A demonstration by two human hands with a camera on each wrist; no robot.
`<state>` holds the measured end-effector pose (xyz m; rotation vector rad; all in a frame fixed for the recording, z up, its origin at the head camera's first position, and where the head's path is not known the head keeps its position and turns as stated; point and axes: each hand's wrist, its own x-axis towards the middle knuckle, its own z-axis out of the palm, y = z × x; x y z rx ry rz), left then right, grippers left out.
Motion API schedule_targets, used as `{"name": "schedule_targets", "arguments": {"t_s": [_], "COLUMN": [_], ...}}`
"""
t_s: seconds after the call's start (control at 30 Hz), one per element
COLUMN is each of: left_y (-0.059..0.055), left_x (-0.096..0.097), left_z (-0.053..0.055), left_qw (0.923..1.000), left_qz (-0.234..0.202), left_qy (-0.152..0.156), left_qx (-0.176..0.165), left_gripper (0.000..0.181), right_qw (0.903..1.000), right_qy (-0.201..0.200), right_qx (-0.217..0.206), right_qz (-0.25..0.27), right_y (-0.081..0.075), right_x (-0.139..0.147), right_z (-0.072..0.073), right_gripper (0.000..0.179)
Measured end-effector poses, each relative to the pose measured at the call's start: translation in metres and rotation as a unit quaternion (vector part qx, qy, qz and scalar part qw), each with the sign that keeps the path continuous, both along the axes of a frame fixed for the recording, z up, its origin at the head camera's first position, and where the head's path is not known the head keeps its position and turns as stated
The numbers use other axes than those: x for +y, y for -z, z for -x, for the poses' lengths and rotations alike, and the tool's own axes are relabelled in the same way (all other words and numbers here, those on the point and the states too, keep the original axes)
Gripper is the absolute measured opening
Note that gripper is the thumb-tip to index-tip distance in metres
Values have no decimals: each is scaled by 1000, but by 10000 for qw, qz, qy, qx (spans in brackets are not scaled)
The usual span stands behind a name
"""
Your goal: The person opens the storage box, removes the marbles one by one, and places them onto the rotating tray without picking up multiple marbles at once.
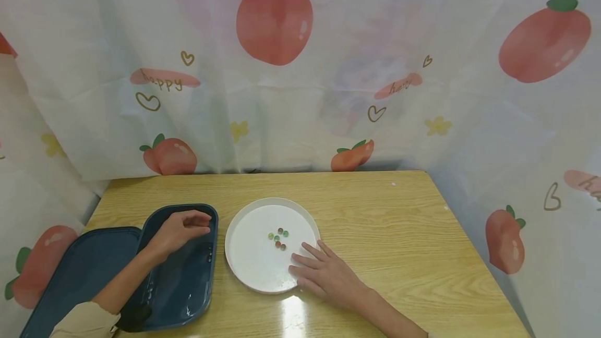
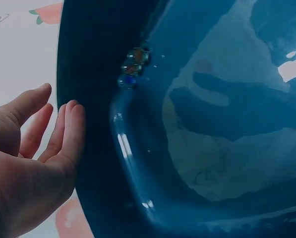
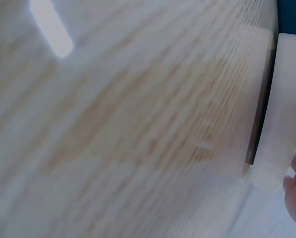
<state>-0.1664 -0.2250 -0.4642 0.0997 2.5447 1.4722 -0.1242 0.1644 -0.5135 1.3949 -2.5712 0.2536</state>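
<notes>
My left hand [image 1: 176, 232] hovers over the dark blue tray [image 1: 185, 288], fingers loosely bent and nothing between them. Three glass marbles [image 2: 132, 68] lie in a row along the tray's inner edge in the left wrist view; one looks blue, the others orange-brown. To the right of the tray is a round white plate [image 1: 251, 262] with a low rim. Several small green and brownish marbles [image 1: 277, 238] sit close together near its middle. Fingers spread, my right hand [image 1: 331, 278] reaches over the plate's right front rim, beside the marbles.
A second dark blue tray [image 1: 94, 265] lies at the left, partly beneath the first. All stand on a wood-grain table [image 1: 385, 233]. A fruit-print curtain [image 1: 300, 113] hangs behind the table and along both sides.
</notes>
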Motion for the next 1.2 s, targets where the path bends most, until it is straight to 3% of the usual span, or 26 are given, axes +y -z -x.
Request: {"name": "schedule_targets", "arguments": {"t_s": [0.23, 0.37, 0.9, 1.2], "left_y": [12, 17, 23, 29], "left_x": [-2, -3, 2, 5], "left_z": [1, 1, 3, 3], "left_qw": [9997, 9995, 9966, 9959], "left_qz": [224, 242, 354, 513], "left_qy": [87, 219, 603, 483], "left_qx": [107, -5, -439, -567], "left_gripper": [30, 30, 25, 18], "right_qw": [10000, 10000, 10000, 10000], "right_qy": [5, 33, -1, 33], "right_qx": [-45, -88, 72, -15], "right_qz": [38, -6, -17, -66], "right_y": [0, 1, 2, 2], "right_x": [-1, -1, -1, 0], "right_z": [0, 0, 1, 0], "right_gripper": [34, 34, 34, 35]}}
